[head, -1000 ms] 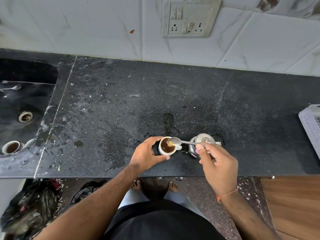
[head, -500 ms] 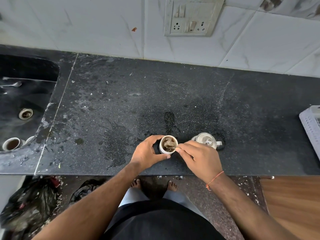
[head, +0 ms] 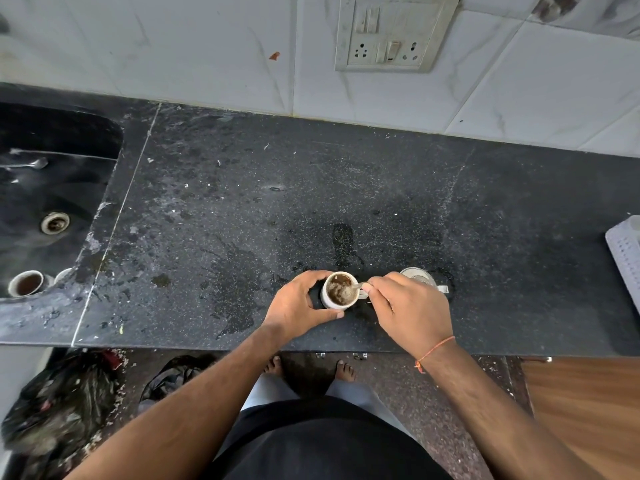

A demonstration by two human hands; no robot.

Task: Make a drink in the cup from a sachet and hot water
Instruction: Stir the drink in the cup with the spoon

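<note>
A small white cup stands near the front edge of the black counter. It holds frothy brown liquid. My left hand curls round the cup's left side, thumb in front and fingers behind. My right hand pinches a metal spoon whose bowl is dipped in the drink. A steel kettle sits just behind my right hand, mostly hidden by it. No sachet is in view.
A sink lies at the left with a spoon in it and another cup of brown liquid. A white rack is at the right edge. Wet stains mark the counter. A switchboard is on the tiled wall.
A second ago my right hand held the spoon level above the cup's rim. It then lowered the spoon into the cup, and the drink has turned frothy. My left hand kept its hold.
</note>
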